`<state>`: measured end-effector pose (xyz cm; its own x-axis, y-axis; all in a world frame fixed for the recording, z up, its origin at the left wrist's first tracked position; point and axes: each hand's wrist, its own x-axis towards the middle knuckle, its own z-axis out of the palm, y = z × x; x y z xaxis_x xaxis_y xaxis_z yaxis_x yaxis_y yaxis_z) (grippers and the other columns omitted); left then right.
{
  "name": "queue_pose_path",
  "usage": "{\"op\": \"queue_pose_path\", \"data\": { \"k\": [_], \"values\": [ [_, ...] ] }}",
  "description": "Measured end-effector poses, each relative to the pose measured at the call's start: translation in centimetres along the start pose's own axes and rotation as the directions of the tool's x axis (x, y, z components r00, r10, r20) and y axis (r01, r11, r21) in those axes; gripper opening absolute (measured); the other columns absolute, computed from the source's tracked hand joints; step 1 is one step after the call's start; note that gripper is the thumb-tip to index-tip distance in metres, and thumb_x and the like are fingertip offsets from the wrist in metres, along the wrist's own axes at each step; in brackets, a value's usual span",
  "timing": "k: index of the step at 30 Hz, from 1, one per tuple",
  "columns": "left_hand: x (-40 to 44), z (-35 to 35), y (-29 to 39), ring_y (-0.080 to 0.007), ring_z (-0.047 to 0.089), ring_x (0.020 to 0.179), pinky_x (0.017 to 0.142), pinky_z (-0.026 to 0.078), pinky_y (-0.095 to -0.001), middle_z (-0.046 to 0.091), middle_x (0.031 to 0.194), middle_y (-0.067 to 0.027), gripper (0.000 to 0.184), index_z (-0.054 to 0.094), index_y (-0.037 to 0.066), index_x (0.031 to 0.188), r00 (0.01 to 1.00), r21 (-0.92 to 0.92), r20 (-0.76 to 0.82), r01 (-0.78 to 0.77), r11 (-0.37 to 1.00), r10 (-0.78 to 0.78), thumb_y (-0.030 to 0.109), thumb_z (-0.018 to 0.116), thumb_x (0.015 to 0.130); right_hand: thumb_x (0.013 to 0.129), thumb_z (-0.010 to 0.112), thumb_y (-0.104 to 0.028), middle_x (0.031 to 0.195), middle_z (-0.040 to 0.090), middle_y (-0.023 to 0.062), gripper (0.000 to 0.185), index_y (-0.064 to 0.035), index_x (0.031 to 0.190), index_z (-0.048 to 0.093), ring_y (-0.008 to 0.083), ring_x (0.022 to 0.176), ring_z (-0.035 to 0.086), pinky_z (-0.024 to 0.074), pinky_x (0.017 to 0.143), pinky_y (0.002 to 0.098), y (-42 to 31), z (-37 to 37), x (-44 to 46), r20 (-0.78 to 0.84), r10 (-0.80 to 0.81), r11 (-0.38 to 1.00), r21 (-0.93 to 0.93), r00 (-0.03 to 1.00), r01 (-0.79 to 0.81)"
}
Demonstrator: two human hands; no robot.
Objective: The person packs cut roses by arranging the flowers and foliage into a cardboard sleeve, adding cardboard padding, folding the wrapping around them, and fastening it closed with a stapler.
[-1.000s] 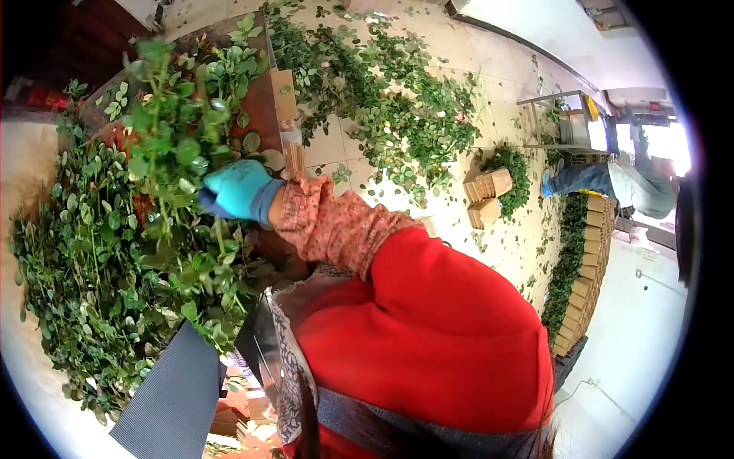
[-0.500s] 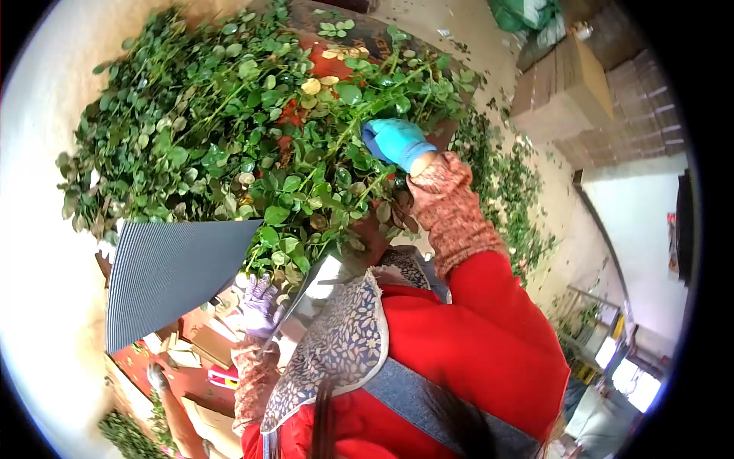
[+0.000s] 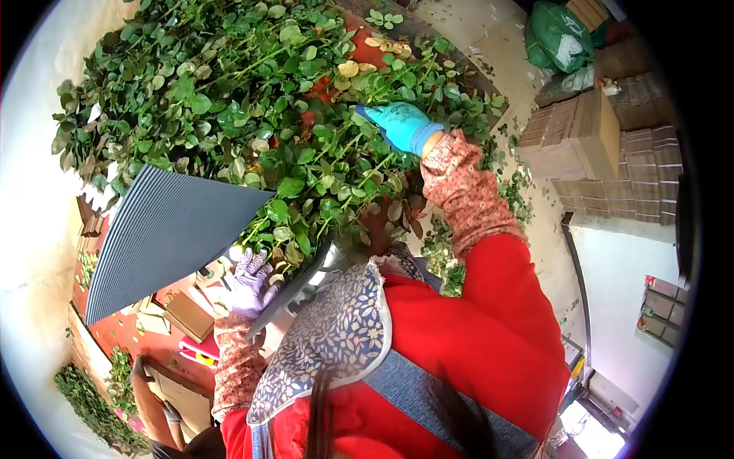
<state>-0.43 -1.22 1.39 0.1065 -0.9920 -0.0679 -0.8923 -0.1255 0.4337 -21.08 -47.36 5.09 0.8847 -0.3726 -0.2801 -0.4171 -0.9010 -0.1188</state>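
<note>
My right hand, in a blue glove, lies over the leafy green stems with its fingers stretched out to the left. No stem shows clearly in its grasp. Lower down, my left hand wears a pale purple glove. Its fingers are apart, at the lower edge of the leaves, between the dark ribbed sheet and a shiny upright panel. The panel's edge hides part of this hand's surroundings. Dense stems and leaves fill the upper left.
Brown cardboard pieces lie on a red surface at lower left. A co-worker's arm is near them. Stacked cartons and a green sack stand at upper right. Fallen leaves cover parts of the floor.
The view has swung, bringing the cartons and my left hand into sight. My right hand has moved over the stems, and its fingers now reach further out than half a second ago.
</note>
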Motion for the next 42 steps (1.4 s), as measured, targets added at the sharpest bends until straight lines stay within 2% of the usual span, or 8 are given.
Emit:
{"op": "queue_pose_path", "data": {
  "k": [3, 7, 13, 21, 25, 30, 33, 42],
  "values": [
    [0.2, -0.3, 0.4, -0.0431, 0.044, 0.134, 0.111, 0.036, -0.0521, 0.058, 0.134, -0.0162, 0.04, 0.071, 0.005, 0.107, 1.0, -0.004, 0.009, 0.004, 1.0, -0.004, 0.027, 0.079, 0.074, 0.084, 0.051, -0.002, 0.109, 0.067, 0.0164, 0.071, -0.0233, 0.151, 0.039, 0.0317, 0.076, 0.061, 0.0511, 0.072, 0.0439, 0.3, -0.6, 1.4, 0.075, 0.054, 0.992, -0.117, 0.996, -0.045],
    [0.1, 0.2, -0.1, -0.0434, 0.044, 0.134, 0.111, 0.036, -0.0522, 0.058, 0.135, -0.0163, 0.039, 0.071, 0.004, 0.105, 1.0, -0.023, -0.018, 0.008, 1.0, -0.009, 0.026, 0.078, 0.074, 0.087, 0.056, -0.006, 0.101, 0.067, 0.0144, 0.065, -0.024, 0.147, 0.043, 0.0339, 0.091, 0.063, 0.0457, 0.093, 0.0441, 0.4, -2.2, 1.7, -0.027, -0.155, 0.953, -0.267, 0.988, 0.142],
    [0.0, -0.3, 0.3, -0.0432, 0.043, 0.135, 0.112, 0.036, -0.0513, 0.058, 0.135, -0.0161, 0.04, 0.07, 0.003, 0.106, 1.0, -0.021, 0.001, 0.016, 1.0, -0.016, 0.027, 0.078, 0.075, 0.09, 0.053, -0.007, 0.133, 0.057, 0.0118, 0.071, -0.0219, 0.154, 0.03, 0.0275, 0.126, 0.051, 0.0315, 0.111, 0.0431, -0.1, -1.2, 0.9, 0.107, -0.153, 0.942, -0.285, 0.982, 0.177],
    [-0.1, 0.2, -0.1, -0.0427, 0.041, 0.136, 0.112, 0.035, -0.0515, 0.057, 0.136, -0.0159, 0.039, 0.071, 0.004, 0.106, 1.0, -0.017, 0.004, 0.013, 1.0, -0.013, 0.028, 0.078, 0.075, 0.089, 0.049, -0.003, 0.099, 0.063, 0.0091, 0.072, -0.0217, 0.155, 0.029, 0.0267, 0.1, 0.061, 0.0306, 0.111, 0.0436, 0.8, -0.9, 2.6, 0.197, -0.187, 0.942, -0.242, 0.962, 0.233],
    [-0.1, 0.2, 0.1, -0.0431, 0.041, 0.136, 0.112, 0.034, -0.052, 0.058, 0.135, -0.0159, 0.039, 0.07, 0.004, 0.106, 0.999, -0.004, 0.002, 0.032, 0.999, -0.032, 0.027, 0.078, 0.075, 0.089, 0.048, -0.006, 0.071, 0.056, 0.007, 0.072, -0.0204, 0.157, 0.025, 0.0276, 0.07, 0.057, 0.0499, 0.087, 0.0412, 0.0, -5.2, 2.3, 0.305, -0.177, 0.96, -0.157, 0.936, 0.232],
    [0.0, 0.2, 0.0, -0.0458, 0.042, 0.134, 0.112, 0.035, -0.0528, 0.058, 0.133, -0.0178, 0.04, 0.069, 0.002, 0.106, 1.0, -0.043, -0.005, 0.021, 0.999, -0.021, 0.025, 0.078, 0.074, 0.088, 0.056, -0.016, 0.13, 0.061, 0.0173, 0.063, -0.0205, 0.149, 0.043, 0.0353, 0.111, 0.062, 0.0501, 0.093, 0.0442, -2.7, -11.8, 0.4, 0.475, -0.042, 0.999, 0.019, 0.879, 0.037],
    [0.0, 0.0, -0.3, -0.0462, 0.043, 0.133, 0.111, 0.036, -0.0534, 0.058, 0.133, -0.0179, 0.042, 0.069, 0.0, 0.106, 1.0, -0.043, -0.001, 0.001, 0.999, -0.001, 0.024, 0.078, 0.073, 0.094, 0.054, -0.014, 0.114, 0.067, 0.0147, 0.057, -0.0203, 0.149, 0.042, 0.031, 0.097, 0.066, 0.0516, 0.087, 0.0419, 0.3, -6.3, 1.9, 0.372, -0.193, 0.96, -0.118, 0.908, 0.252],
    [-0.2, 0.2, -0.4, -0.0436, 0.036, 0.139, 0.113, 0.031, -0.0536, 0.053, 0.141, -0.0152, 0.043, 0.068, 0.003, 0.113, 1.0, -0.06, 0.015, 0.011, 0.998, -0.01, 0.026, 0.074, 0.077, 0.089, 0.046, 0.001, 0.092, 0.066, 0.0157, 0.064, -0.0212, 0.149, 0.04, 0.0309, 0.088, 0.066, 0.0462, 0.096, 0.0448, -0.6, -2.3, 1.8, 0.2, -0.04, 0.963, -0.255, 0.979, 0.092]
  ]
}}
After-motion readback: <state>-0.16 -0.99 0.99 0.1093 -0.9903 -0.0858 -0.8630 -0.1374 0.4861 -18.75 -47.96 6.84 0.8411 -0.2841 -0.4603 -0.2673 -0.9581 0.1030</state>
